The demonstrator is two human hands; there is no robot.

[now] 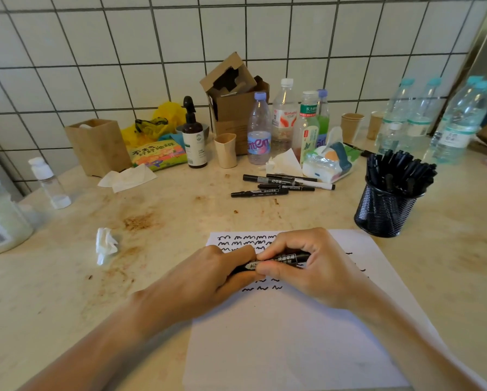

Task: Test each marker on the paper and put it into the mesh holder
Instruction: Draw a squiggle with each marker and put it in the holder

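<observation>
Black marker (279,261) — held level over the paper (293,334), low centre of the table (180,210), both hands curled round it: left hand (208,277) on one end, right hand (310,263) round the printed barrel. Whether the cap is coming off or going on cannot be told; either way a straight pull or push along the barrel, tip kept off the skin, looks best. Paper carries rows of black test squiggles. Mesh holder (386,210) — black, right of the paper, packed with dark markers standing upright. Untested markers (281,184) — several, lying loose behind the paper. Wooden box (98,145) at the left, contents unclear.
</observation>
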